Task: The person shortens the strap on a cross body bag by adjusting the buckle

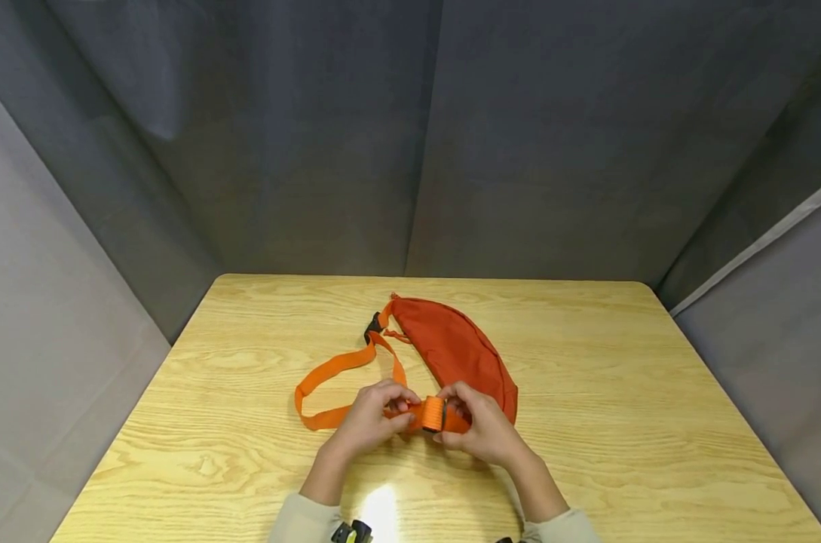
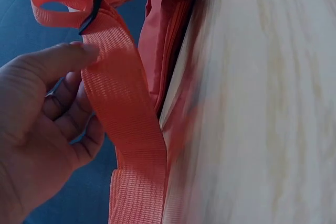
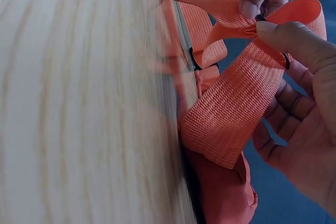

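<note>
A red waist bag (image 1: 461, 347) lies on the table with its orange webbing strap (image 1: 329, 371) looped out to the left. My left hand (image 1: 372, 415) pinches the strap just left of a black slider buckle (image 2: 93, 14). From the other side, the thumb and fingers of my right hand (image 1: 485, 426) grip the strap at that slider. A short loop of webbing (image 3: 312, 11) stands up out of the slider between both hands. Farther back, a black clip (image 1: 374, 326) joins the strap near the bag's upper left end.
Under the bag is a light wooden table (image 1: 654, 392). Dark grey curtains (image 1: 315, 151) rise behind its far edge, and paler grey panels (image 1: 50, 317) stand at both sides. A thin red cord (image 1: 398, 336) lies beside the bag's left end.
</note>
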`<state>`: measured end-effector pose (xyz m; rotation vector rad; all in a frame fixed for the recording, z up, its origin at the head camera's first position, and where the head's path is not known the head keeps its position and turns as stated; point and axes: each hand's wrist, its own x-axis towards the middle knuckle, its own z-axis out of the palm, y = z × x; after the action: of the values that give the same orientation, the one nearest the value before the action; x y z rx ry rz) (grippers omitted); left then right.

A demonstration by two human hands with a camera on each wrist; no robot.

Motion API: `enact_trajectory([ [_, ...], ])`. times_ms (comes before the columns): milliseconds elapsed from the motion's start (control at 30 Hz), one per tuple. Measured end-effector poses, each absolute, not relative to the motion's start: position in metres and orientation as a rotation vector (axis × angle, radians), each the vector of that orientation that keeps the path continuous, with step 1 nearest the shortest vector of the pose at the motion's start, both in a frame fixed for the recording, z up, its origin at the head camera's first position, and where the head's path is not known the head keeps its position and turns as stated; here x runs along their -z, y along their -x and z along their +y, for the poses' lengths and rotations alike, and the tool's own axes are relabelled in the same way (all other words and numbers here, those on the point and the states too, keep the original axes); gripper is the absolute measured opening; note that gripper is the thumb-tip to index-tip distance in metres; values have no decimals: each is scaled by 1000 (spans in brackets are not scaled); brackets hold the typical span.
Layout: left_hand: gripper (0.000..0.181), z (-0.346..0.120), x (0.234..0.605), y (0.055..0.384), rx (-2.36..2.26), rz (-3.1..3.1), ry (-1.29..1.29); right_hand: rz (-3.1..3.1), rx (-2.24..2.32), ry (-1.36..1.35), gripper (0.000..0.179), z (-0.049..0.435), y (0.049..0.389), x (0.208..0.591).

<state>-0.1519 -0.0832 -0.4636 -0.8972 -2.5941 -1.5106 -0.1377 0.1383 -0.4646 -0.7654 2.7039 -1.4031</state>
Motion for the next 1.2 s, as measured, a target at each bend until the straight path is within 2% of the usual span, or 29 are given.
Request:
enact_trajectory([
  [467, 21, -101, 467, 154, 1495, -2605, 891, 2681, 1464, 766, 49, 145, 137, 465],
  [800, 20, -90, 470, 157, 1458, -2562, 951, 2640, 1494, 809, 44, 134, 121, 429],
  [1033, 16, -79, 468, 157, 1479, -2523, 976, 2653, 1488, 830, 48, 141, 134, 460],
  [1200, 16, -82, 467, 156, 1487, -2542, 947, 2662, 1489, 862, 46, 146, 138, 467],
])
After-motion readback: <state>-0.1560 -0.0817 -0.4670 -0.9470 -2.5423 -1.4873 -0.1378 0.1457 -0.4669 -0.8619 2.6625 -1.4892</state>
